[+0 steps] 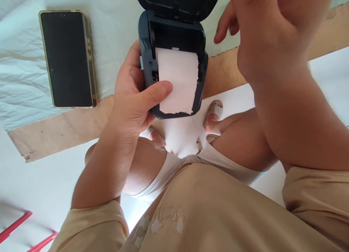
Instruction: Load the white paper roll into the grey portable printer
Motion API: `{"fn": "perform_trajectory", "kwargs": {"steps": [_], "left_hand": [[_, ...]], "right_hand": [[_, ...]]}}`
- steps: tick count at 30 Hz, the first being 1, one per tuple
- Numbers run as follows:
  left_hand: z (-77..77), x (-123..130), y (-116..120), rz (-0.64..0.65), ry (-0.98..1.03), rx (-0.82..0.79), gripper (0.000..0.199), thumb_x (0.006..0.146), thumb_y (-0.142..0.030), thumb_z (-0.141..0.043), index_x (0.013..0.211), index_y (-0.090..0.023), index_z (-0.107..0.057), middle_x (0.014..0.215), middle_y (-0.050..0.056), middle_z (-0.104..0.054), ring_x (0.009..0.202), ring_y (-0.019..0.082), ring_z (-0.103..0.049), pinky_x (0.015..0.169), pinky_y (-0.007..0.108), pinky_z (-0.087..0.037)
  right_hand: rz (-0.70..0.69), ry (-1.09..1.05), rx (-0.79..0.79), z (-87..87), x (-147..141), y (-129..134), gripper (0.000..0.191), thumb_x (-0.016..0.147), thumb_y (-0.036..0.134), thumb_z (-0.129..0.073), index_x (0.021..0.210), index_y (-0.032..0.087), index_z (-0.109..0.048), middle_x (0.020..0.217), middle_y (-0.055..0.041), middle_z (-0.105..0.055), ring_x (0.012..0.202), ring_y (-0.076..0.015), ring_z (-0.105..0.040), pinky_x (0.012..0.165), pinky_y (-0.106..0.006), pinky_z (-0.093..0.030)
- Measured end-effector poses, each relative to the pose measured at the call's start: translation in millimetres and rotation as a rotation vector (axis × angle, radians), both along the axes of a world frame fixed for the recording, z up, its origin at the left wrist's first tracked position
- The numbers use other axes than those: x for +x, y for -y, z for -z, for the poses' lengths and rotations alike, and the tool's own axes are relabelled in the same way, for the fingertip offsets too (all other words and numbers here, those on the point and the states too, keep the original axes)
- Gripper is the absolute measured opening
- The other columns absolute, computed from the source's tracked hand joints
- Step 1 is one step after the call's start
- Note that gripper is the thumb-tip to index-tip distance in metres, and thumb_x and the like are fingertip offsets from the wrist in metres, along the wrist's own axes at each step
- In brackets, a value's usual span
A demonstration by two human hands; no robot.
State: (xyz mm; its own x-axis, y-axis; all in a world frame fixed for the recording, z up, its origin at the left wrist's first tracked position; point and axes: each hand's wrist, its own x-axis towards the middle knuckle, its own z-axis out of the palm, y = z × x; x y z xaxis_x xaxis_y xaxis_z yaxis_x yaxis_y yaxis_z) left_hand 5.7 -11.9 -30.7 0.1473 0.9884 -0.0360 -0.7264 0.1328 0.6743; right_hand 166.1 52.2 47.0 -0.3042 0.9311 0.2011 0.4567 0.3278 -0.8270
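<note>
My left hand is closed round a small dark blue portable printer, with the thumb lying on the white paper roll inside it. The printer's black lid is tilted back, and the top of it passes out of the frame. Along its right side and bottom, the paper has a ragged edge. At the upper right is my right hand, apart from the printer. Its visible fingers are loosely extended with nothing seen in them; part of this hand lies beyond the top edge.
A black-screened smartphone in a clear case lies on the pale cloth at the left. The wooden table edge runs below the cloth. Red bars show at the lower left. My legs and sandalled feet are below.
</note>
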Motion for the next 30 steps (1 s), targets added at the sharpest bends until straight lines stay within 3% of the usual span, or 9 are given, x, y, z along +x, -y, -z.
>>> {"fn": "perform_trajectory", "kwargs": {"steps": [2,5,9,12,14,17,20,26,30], "left_hand": [[0.9,-1.4,-0.4,0.01,0.003,-0.009,0.044,0.074,-0.005,-0.063,0.114,-0.014,-0.047,0.093,0.004,-0.062,0.08,0.014,-0.063,0.062,0.022,-0.054],[2.7,-4.6,-1.7,0.039,0.018,0.053,0.048,0.072,-0.004,-0.064,0.115,-0.011,-0.046,0.094,0.004,-0.063,0.082,0.013,-0.064,0.067,0.023,-0.055],[6.6,-8.4,-3.2,0.054,0.01,0.105,0.051,0.072,-0.004,-0.065,0.119,-0.008,-0.044,0.101,0.005,-0.062,0.09,0.014,-0.062,0.075,0.024,-0.055],[7.3,-8.0,-3.4,0.05,0.026,0.108,0.054,0.07,-0.006,-0.069,0.118,-0.008,-0.042,0.101,0.006,-0.061,0.09,0.015,-0.062,0.075,0.026,-0.054],[5.8,-5.1,-2.9,0.033,0.003,0.046,0.06,0.068,-0.015,-0.075,0.119,-0.013,-0.043,0.1,0.005,-0.061,0.097,0.018,-0.062,0.077,0.028,-0.055],[1.8,1.4,-1.6,-0.025,-0.06,-0.116,0.069,0.069,-0.036,-0.079,0.125,-0.022,-0.041,0.103,0.002,-0.059,0.112,0.022,-0.057,0.084,0.032,-0.056],[-1.4,6.2,-1.1,-0.056,-0.077,-0.168,0.071,0.072,-0.046,-0.074,0.129,-0.024,-0.039,0.107,0.003,-0.059,0.119,0.024,-0.053,0.089,0.035,-0.055],[2.4,1.3,-3.1,-0.011,-0.094,-0.151,0.064,0.071,-0.051,-0.072,0.122,-0.022,-0.045,0.107,0.006,-0.06,0.122,0.027,-0.05,0.092,0.037,-0.054],[3.3,-3.2,-5.1,0.113,0.052,0.063,0.039,0.083,-0.044,-0.057,0.111,-0.017,-0.049,0.106,0.005,-0.058,0.132,0.024,-0.039,0.103,0.037,-0.047]], "right_hand": [[0.075,-0.21,-0.069,7.9,1.1,-5.0,0.051,0.076,0.056,-0.042,0.072,0.008,-0.056,0.06,-0.0001,-0.024,0.052,0.0001,-0.044,0.05,-0.016,-0.038],[0.229,-0.307,-0.226,11.4,1.9,-8.3,0.033,0.07,0.037,-0.039,0.079,0.009,-0.054,0.065,0.0038,-0.035,0.049,0.0018,-0.045,0.052,-0.014,-0.039],[0.05,-0.05,-0.223,6.9,-0.2,-5.7,0.047,0.076,0.036,-0.026,0.099,0.009,-0.056,0.095,0.006,-0.051,0.073,0.0005,-0.054,0.055,-0.009,-0.041],[-0.077,0.027,-0.346,5.0,-3.0,-2.0,0.048,0.083,0.041,-0.034,0.114,0.007,-0.049,0.091,0.0033,-0.048,0.077,0.0028,-0.05,0.051,-0.003,-0.037],[-0.26,0.081,-0.376,5.2,-3.3,-0.9,0.055,0.086,0.043,-0.037,0.125,0.003,-0.039,0.09,0.0033,-0.046,0.072,0.008,-0.043,0.057,0.001,-0.036],[-0.492,0.155,-0.278,6.9,-1.4,-2.4,0.066,0.082,0.046,-0.047,0.126,-0.001,-0.034,0.102,0.0027,-0.045,0.083,0.0092,-0.037,0.072,0.004,-0.036],[-0.508,0.2,-0.244,10.2,1.0,-4.5,0.069,0.08,0.051,-0.048,0.126,0.002,-0.034,0.108,0.0024,-0.045,0.088,0.0065,-0.038,0.076,0.0,-0.038],[-0.443,0.298,-0.17,16.0,4.0,-4.7,0.071,0.079,0.059,-0.046,0.121,0.002,-0.042,0.098,0.0028,-0.047,0.084,0.0056,-0.036,0.079,-0.002,-0.039],[-0.435,0.207,-0.142,20.8,5.0,-4.6,0.073,0.08,0.055,-0.048,0.125,-0.001,-0.04,0.107,0.0008,-0.048,0.094,0.0038,-0.044,0.091,-0.006,-0.041]]}}
